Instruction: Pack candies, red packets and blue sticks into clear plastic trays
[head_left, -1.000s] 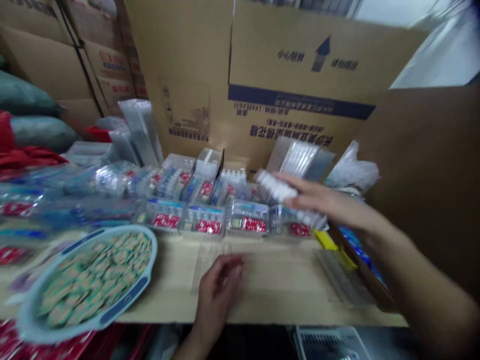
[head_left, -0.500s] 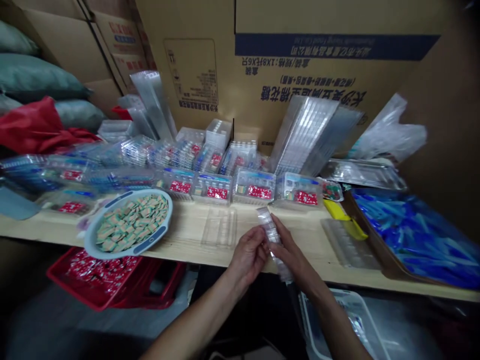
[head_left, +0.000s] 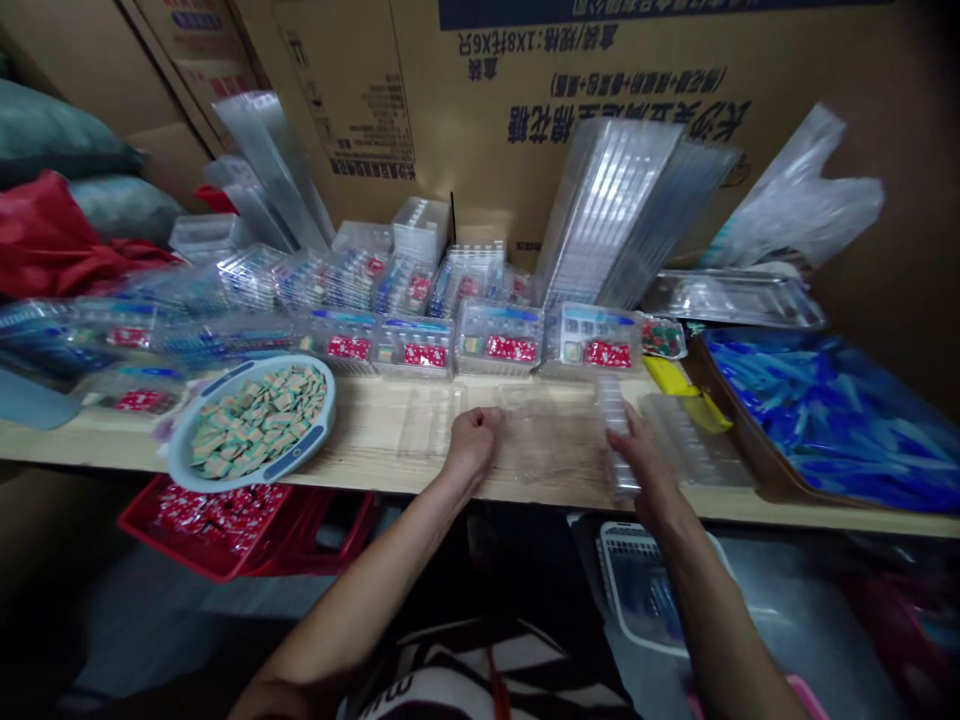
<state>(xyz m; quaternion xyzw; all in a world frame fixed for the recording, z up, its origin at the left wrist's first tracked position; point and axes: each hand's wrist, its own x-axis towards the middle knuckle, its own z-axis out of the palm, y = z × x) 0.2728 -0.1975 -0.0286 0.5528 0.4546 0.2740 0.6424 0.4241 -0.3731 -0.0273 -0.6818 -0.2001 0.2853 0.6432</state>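
Head view, looking down on a long pale wooden surface [head_left: 367,435] that anchors the scene. At the far left, behind the surface, sit grey-green stuffed sacks [head_left: 52,135] and a crumpled red cloth [head_left: 52,235], while a red plastic crate [head_left: 225,520] of small red-and-white packets lies below its front edge. Toward the surface's left end, a round pale-blue basin with dark-blue handles [head_left: 251,425] holds a heap of small green-and-tan square packets. A row of clear plastic boxes with red labels [head_left: 495,340] runs along the back of the surface. Nearer the front, a shallow clear plastic tray [head_left: 431,420] lies flat just left of the left hand [head_left: 471,445], which rests curled on the surface and holds nothing visible. A wider clear plastic tray [head_left: 551,435] lies beside it. The hands are well apart. The fingers [head_left: 626,430] of the right hand [head_left: 649,455] press against a narrow clear plastic strip [head_left: 613,430], which lies on the surface with its long axis running front to back. The right hand is much the nearer to it, and the left hand lies to its left. Further right, a brown tray of blue plastic pieces [head_left: 750,455] sits at the surface's right end, beneath a clear plastic bag [head_left: 799,190].
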